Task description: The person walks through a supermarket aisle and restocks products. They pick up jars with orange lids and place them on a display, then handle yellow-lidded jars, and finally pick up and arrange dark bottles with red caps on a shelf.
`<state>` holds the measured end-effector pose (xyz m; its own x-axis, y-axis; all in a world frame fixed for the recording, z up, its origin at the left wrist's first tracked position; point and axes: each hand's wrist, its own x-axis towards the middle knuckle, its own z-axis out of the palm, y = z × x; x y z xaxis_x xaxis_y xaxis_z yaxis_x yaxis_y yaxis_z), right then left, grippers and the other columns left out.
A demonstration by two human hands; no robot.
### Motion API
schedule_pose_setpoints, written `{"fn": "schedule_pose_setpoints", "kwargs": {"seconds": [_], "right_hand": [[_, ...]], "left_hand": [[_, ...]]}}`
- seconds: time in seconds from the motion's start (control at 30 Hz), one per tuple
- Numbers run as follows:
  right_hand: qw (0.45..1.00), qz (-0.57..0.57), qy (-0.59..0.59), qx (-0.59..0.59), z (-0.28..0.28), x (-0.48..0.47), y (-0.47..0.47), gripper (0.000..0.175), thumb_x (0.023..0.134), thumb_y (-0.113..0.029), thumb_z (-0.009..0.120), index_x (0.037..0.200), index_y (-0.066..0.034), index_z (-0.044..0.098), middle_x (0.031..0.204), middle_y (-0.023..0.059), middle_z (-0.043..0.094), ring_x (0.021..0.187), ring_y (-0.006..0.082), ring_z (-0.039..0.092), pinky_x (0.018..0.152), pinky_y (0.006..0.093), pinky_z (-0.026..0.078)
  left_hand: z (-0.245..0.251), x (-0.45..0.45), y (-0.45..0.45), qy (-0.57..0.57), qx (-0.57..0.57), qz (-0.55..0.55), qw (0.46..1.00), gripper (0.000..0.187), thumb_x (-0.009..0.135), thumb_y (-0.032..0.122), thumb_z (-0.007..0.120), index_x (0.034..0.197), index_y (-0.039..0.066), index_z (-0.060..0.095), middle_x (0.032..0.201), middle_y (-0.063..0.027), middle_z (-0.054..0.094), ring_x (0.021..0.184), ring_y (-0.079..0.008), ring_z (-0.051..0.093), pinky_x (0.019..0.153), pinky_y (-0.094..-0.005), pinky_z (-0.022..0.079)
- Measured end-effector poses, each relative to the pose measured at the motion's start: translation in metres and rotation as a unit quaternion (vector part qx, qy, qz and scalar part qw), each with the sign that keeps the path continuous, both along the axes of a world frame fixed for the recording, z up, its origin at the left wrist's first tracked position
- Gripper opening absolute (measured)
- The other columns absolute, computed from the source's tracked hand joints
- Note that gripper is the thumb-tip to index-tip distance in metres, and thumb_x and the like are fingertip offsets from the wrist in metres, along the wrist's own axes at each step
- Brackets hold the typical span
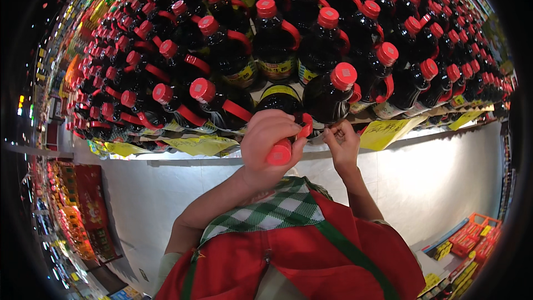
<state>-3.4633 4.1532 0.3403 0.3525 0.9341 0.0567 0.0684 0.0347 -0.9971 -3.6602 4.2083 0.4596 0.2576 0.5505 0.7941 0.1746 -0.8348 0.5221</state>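
My left hand is closed around the neck and red handle of a dark sauce bottle. Its red cap shows between my thumb and fingers, and the bottle leans with its body away from me over the front edge of the display. My right hand is just to the right, fingers bent and thumb against the forefinger, close below a standing dark bottle with a red cap. Whether those fingertips pinch anything is too small to tell. Behind both hands stand rows of like bottles with red caps, red handles and yellow labels.
Yellow handwritten paper signs hang along the display's front edge. Pale tiled floor lies below it. At the lower right are red crates and packed goods; at the left stands a red display with orange packages.
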Motion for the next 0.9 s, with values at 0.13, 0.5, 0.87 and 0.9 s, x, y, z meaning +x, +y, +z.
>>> {"fn": "schedule_pose_setpoints", "kwargs": {"seconds": [0.13,0.5,0.87,0.9], "right_hand": [[0.999,-0.007,-0.036,-0.016,0.0,0.0,0.0,0.018,0.093,-0.006,0.074,0.092,-0.0015,0.057,0.079,0.0015,0.062,0.071,0.007,0.056,0.068,0.0258,0.049],[0.996,-0.036,-0.086,-0.008,-0.007,-0.008,0.008,0.02,0.09,-0.005,0.075,0.088,-0.003,0.056,0.081,0.0033,0.062,0.077,0.0109,0.057,0.076,0.0289,0.05],[0.993,-0.054,-0.107,0.004,-0.011,-0.007,0.008,0.02,0.087,-0.009,0.077,0.086,-0.0033,0.057,0.08,0.0049,0.064,0.077,0.0147,0.06,0.077,0.0318,0.05],[0.994,-0.054,-0.096,0.0,-0.011,-0.007,0.007,0.02,0.087,-0.01,0.077,0.086,-0.0032,0.058,0.08,0.0054,0.064,0.078,0.0155,0.061,0.078,0.0326,0.051]], "left_hand": [[0.006,0.003,0.005,-0.007,-0.019,-0.011,1.0,0.042,0.067,-0.006,0.083,0.104,0.004,0.066,0.099,-0.0119,0.07,0.091,-0.0331,0.068,0.081,-0.0415,0.054],[0.025,0.01,0.048,-0.062,-0.254,0.043,0.964,0.048,0.084,0.008,0.079,0.124,0.005,0.053,0.102,-0.0111,0.065,0.096,-0.0274,0.064,0.086,-0.0368,0.051],[0.018,0.026,0.089,-0.077,-0.257,0.104,0.958,0.039,0.084,0.017,0.082,0.112,0.006,0.057,0.107,-0.0125,0.061,0.101,-0.0322,0.06,0.089,-0.0403,0.047],[0.017,0.024,0.087,-0.064,-0.272,0.098,0.955,0.039,0.084,0.016,0.081,0.112,0.005,0.057,0.109,-0.0124,0.06,0.102,-0.0318,0.059,0.09,-0.0395,0.047]]}}
